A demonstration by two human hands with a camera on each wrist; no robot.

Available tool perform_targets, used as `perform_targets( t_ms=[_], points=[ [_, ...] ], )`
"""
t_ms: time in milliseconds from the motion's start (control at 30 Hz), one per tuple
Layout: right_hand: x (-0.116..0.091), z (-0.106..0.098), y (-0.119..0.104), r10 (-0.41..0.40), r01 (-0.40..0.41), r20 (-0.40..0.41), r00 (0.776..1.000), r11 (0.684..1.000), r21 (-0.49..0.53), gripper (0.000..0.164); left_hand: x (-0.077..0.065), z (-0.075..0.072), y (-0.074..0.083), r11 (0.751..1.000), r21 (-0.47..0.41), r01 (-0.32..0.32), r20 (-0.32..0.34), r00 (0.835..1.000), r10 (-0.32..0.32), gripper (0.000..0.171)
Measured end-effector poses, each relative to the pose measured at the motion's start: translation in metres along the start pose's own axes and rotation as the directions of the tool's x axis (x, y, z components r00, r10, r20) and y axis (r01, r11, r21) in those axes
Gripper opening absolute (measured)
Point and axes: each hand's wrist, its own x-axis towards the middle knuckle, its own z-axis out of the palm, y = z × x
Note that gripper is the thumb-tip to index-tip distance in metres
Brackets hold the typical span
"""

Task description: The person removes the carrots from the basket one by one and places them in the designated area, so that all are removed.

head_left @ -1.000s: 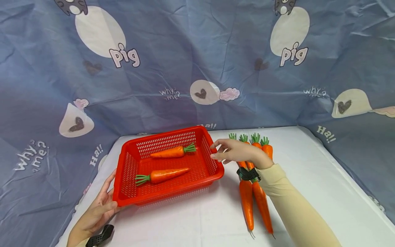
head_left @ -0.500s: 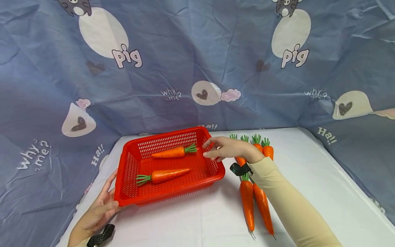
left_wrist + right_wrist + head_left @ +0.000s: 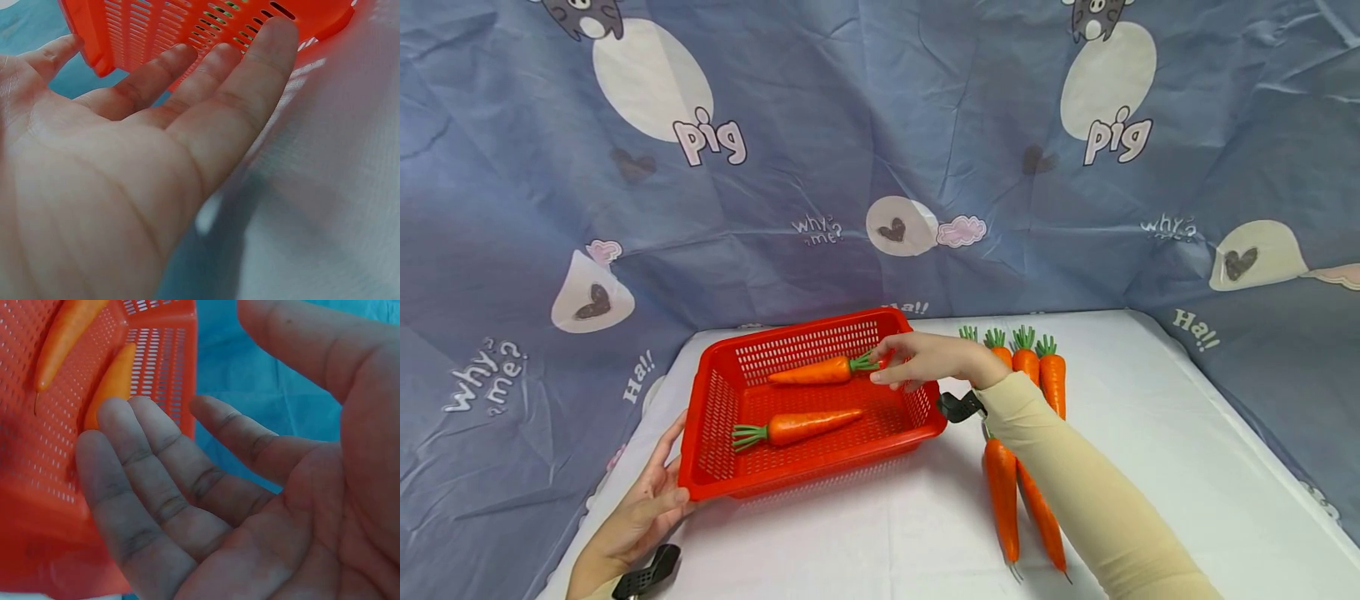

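Note:
A red slotted plastic basket (image 3: pixel 820 468) holds two carrots with green tops. One carrot (image 3: pixel 812 372) lies toward the back with its tip leftward; the other carrot (image 3: pixel 805 426) is nearer the front and points the opposite way. At the basket's left end my left hand (image 3: pixel 638 512) touches the outside, its thumb by the rim corner and its extended fingers against the slotted wall (image 3: pixel 150 31). Over the right end of the basket hovers my right hand (image 3: pixel 928 357), holding nothing. Its fingers are loosely bent near the back carrot's green top, with the palm bare in the right wrist view.
To the right of the basket, several more carrots (image 3: pixel 1054 383) lie in two rows on the white tablecloth (image 3: pixel 910 542), partly hidden by the right forearm (image 3: pixel 1075 475). A blue printed curtain (image 3: pixel 775 167) hangs right behind the table. Each wrist wears a small black device (image 3: pixel 647 573).
My right hand has moved leftward from the basket's right rim to over its inside, near the back carrot's top. My left hand and the basket keep their places.

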Motion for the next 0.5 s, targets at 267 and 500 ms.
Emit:
perform_targets(
  t_ms=[267,500],
  points=[
    [0.019,0.014,-0.003,-0.014,0.013,0.036,0.999,0.999,0.037,0.051,0.001,-0.001,-0.004,0.999,-0.028,-0.025,0.029,0.999,0.026,0.098],
    [0.034,0.021,-0.007,0.014,-0.014,0.057,0.998,1.0,0.009,0.05,0.001,-0.001,-0.002,1.0,-0.02,-0.018,0.017,1.0,0.019,0.099]
  ],
)
